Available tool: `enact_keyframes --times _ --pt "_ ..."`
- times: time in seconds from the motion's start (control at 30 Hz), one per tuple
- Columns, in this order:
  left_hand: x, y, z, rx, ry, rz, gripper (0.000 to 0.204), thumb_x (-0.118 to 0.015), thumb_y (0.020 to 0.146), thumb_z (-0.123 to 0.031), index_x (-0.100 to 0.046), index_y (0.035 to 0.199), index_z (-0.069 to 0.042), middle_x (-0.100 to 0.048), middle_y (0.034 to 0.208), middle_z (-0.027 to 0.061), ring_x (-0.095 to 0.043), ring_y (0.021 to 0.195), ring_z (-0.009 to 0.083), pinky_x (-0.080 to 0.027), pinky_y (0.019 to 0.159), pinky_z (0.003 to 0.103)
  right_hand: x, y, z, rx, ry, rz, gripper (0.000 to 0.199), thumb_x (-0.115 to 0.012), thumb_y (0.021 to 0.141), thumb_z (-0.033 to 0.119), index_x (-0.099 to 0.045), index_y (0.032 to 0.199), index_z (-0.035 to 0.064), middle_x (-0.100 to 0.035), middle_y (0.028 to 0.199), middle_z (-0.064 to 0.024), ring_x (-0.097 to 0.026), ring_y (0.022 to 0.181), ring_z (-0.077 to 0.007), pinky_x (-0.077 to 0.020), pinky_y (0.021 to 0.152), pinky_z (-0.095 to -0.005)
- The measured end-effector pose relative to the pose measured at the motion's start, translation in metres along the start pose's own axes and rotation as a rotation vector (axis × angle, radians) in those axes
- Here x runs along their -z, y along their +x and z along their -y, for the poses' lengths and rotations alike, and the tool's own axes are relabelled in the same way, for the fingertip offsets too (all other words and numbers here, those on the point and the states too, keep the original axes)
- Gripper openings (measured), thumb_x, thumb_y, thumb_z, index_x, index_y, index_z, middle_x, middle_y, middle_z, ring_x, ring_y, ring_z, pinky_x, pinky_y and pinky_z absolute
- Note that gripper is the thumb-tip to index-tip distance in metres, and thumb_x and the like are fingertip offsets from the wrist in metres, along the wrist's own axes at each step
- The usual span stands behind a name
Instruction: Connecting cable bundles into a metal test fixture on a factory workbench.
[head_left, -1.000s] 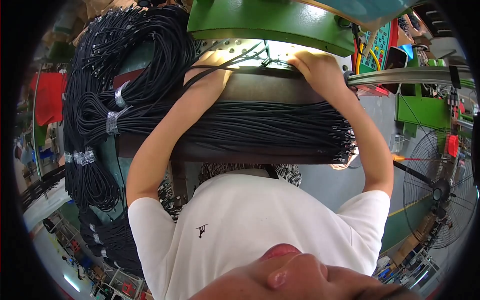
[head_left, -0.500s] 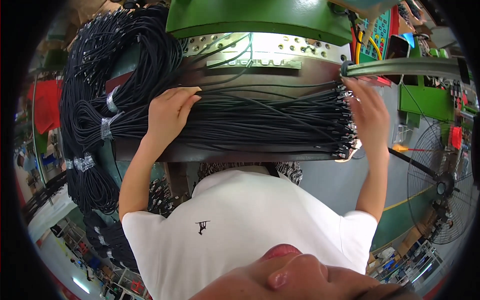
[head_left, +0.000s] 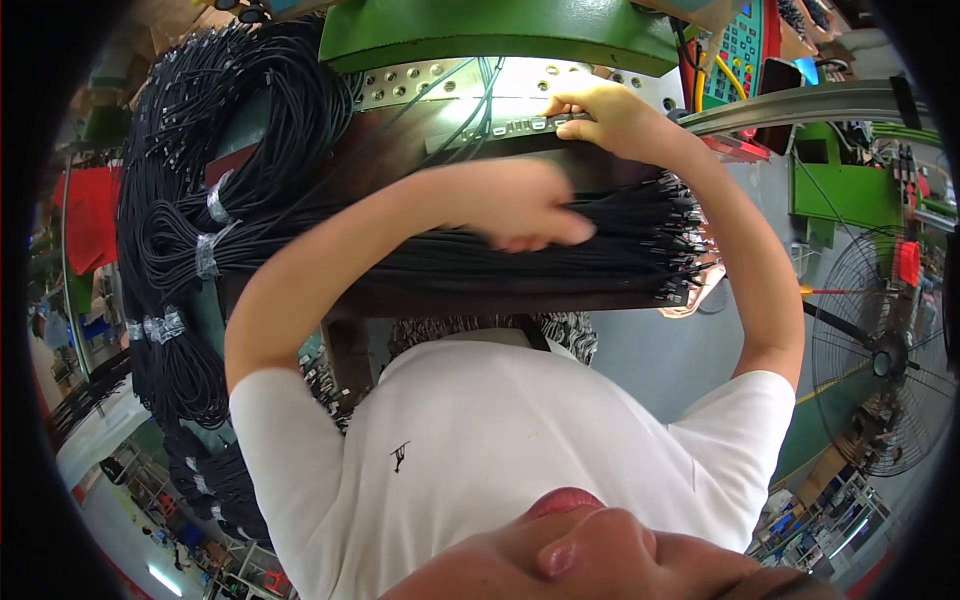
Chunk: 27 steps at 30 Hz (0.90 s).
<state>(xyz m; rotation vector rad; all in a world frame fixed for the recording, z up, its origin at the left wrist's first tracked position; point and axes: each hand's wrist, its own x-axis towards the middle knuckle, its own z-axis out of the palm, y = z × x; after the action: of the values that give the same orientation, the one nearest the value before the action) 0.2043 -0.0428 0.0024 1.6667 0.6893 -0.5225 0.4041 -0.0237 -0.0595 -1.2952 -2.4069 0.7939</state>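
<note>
The cable bundle [head_left: 560, 250] lies flat on the desk [head_left: 450, 300], below the green machine [head_left: 500, 30]. The left hand [head_left: 520, 205] rests on the bundle, blurred, fingers extended, grip unclear. The right hand [head_left: 600, 110], above the bundle, pinches connectors [head_left: 525, 125] at the machine.

Left hand [head_left: 520, 205] over black cables [head_left: 560, 250], right hand [head_left: 600, 110] at lit metal plate [head_left: 450, 85]

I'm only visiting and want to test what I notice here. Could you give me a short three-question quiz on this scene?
1. True or false: the right hand rests at the lit metal plate of the green machine.
2. The left hand lies over: A) a fan, B) black cables, C) red cloth?
3. What colour is the person's shirt?

Key: 1 true; 2 B; 3 white.
</note>
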Motion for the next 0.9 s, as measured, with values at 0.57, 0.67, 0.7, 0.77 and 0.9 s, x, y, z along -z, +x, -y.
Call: enact_keyframes --times 0.57,0.67,0.7,0.77,0.9 --pt "-0.124 -0.006 0.037 -0.404 -1.199 -0.613 0.027 -0.045 0.1 -0.024 -0.059 0.108 -0.002 -0.054 0.071 -0.0015 -0.038 0.055 0.0032 -0.031 0.049 0.018 -0.001 -0.078 0.055 -0.365 0.704 -0.279 0.019 -0.055 0.091 0.012 -0.064 0.097 -0.0031 -0.066 0.093 -0.0069 -0.06 0.082 -0.0129 -0.0477 0.075 -0.0254" --pt "-0.123 0.002 0.042 -0.422 -1.098 -0.655 0.028 -0.047 0.099 -0.026 -0.06 0.107 -0.002 -0.049 0.069 -0.0035 -0.041 0.061 0.0039 -0.033 0.053 0.019 -0.035 -0.086 0.099 -0.443 0.95 -0.393 0.015 -0.059 0.088 0.01 -0.064 0.091 -0.0038 -0.066 0.09 -0.0051 -0.058 0.082 -0.0097 -0.0479 0.073 -0.0256" --pt "-0.125 0.002 0.043 -0.424 -1.109 -0.652 0.028 -0.047 0.099 -0.026 -0.06 0.107 -0.002 -0.049 0.069 -0.0035 -0.041 0.061 0.0039 -0.033 0.053 0.019 -0.044 -0.081 0.109 -0.581 1.009 -0.344 0.013 -0.061 0.086 0.009 -0.064 0.09 -0.0032 -0.066 0.089 -0.0059 -0.058 0.081 -0.0103 -0.0476 0.071 -0.0259" --pt "-0.121 -0.002 0.047 -0.37 -1.102 -0.675 0.029 -0.047 0.099 -0.026 -0.058 0.111 -0.003 -0.046 0.067 -0.0042 -0.04 0.06 0.0038 -0.033 0.053 0.02 -0.056 -0.076 0.115 -0.335 0.578 -0.384 0.01 -0.065 0.082 0.006 -0.064 0.088 -0.0018 -0.065 0.087 -0.0085 -0.058 0.077 -0.015 -0.0464 0.066 -0.0279" --pt "-0.117 -0.016 0.053 -0.462 -1.244 -0.633 0.027 -0.046 0.099 -0.027 -0.057 0.106 -0.004 -0.045 0.066 -0.0045 -0.037 0.056 0.0024 -0.029 0.048 0.018 -0.043 -0.072 0.102 -0.046 -0.151 -0.574 0.016 -0.068 0.077 0.006 -0.065 0.092 0.0025 -0.062 0.084 -0.0081 -0.056 0.073 -0.0239 -0.0456 0.062 -0.0322"
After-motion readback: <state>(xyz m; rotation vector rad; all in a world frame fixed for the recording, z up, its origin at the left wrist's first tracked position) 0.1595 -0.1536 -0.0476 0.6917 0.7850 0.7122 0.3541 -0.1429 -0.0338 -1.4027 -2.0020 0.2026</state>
